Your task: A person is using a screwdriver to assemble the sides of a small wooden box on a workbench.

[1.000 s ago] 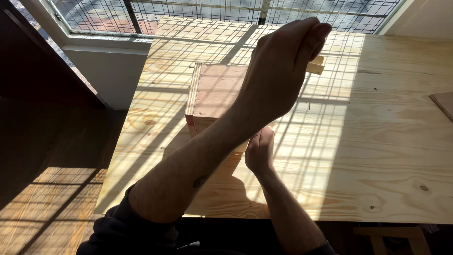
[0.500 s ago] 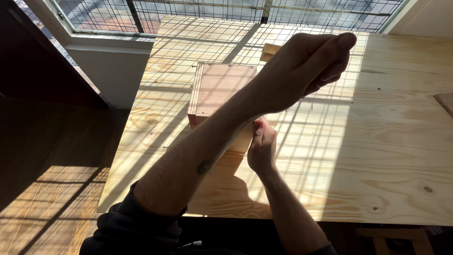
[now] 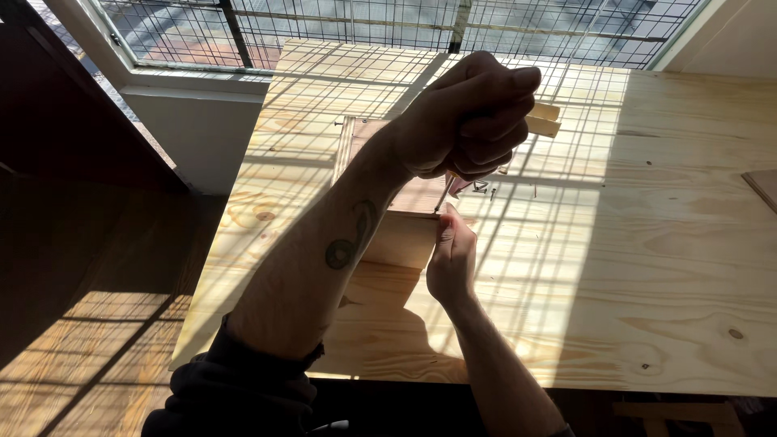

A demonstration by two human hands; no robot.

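My left hand [image 3: 473, 113] is raised above a pale wooden box [image 3: 405, 235] and closed in a fist around the handle of a screwdriver. Its thin metal shaft [image 3: 443, 194] points down at the box's near right corner. My right hand [image 3: 451, 255] rests on the table against that corner, fingertips pinched at the tool's tip. What they pinch is too small to tell. My left forearm hides much of the box's top.
The pine table [image 3: 631, 291] holds a few loose screws [image 3: 486, 190] and small wood blocks [image 3: 544, 121] behind my left hand. A board's corner [image 3: 765, 188] shows at the right edge. A wire-grid window [image 3: 364, 20] runs along the far side; the floor [image 3: 89, 324] drops away at left.
My left hand's fingers have curled from stretched out into a fist, and the hand has come lower over the box. My right hand stays at the box's corner.
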